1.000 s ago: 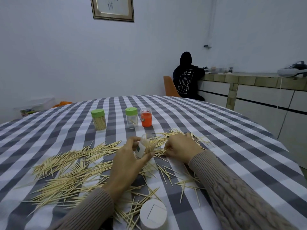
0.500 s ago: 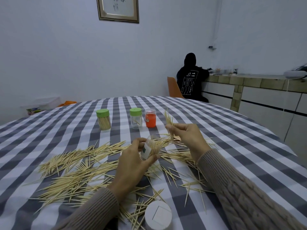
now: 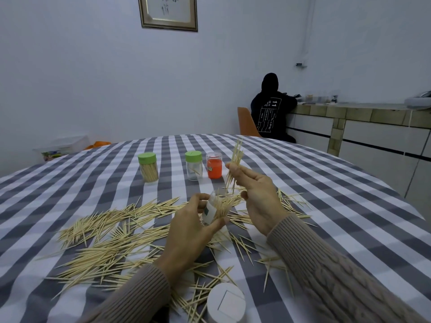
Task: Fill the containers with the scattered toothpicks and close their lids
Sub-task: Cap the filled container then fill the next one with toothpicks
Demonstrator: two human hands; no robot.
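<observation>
Left hand (image 3: 189, 226): fingers and thumb curled round a small clear plastic container with a white label (image 3: 211, 210), held tilted above the grey-and-white checked tablecloth (image 3: 338, 206). The container's mouth points up and away from the person, and a sheaf of toothpicks already sits in it, tips projecting past the rim.

Right hand (image 3: 255, 191): raised just beyond and to the right of the held container. Thumb and fingertips pinch a thin bundle of pale wooden toothpicks (image 3: 234, 166), held nearly upright, upper ends well above the hand, lower ends pointing down toward the container's mouth. Whether the bundle touches the container cannot be told. The remaining fingers are loosely curled.

Scattered loose toothpicks (image 3: 105, 241) cover the cloth to the left of, beneath and to the right of the held container, thickest on the left.

Beyond the held container stand three upright jars in a row: a green-lidded clear jar packed with toothpicks (image 3: 148, 167) at far left, a green-lidded clear jar holding only a few toothpicks (image 3: 193, 165) in the middle, and a clear-lidded jar with orange contents (image 3: 214, 165) just beside it on the right.

Nearer the person than the held container, a round white lid with a square flap (image 3: 225, 304) rests on the cloth among toothpicks.
</observation>
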